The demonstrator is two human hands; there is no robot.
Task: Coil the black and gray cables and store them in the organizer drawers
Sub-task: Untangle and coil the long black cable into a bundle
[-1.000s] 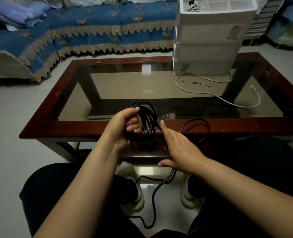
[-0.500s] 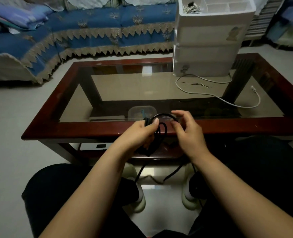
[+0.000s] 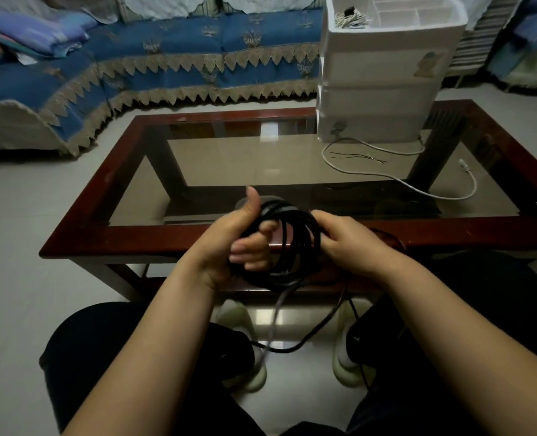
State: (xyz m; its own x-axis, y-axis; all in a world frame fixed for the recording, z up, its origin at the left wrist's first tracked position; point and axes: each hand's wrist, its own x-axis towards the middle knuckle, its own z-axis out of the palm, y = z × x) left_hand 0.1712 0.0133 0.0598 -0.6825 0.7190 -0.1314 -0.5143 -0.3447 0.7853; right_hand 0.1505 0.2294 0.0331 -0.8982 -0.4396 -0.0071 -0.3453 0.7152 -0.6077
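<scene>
The black cable [image 3: 287,243] is wound in several round loops, gripped on either side by both hands; its loose tail hangs below the grip. The gray cable [image 3: 396,180] lies uncoiled well beyond the grip, before the white organizer drawers [image 3: 383,80].

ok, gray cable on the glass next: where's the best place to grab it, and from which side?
Probably the connector end of the gray cable, from above. That tip lies free on the glass table at the right, clear of the organizer, while the other end curls against the organizer's base.
</scene>
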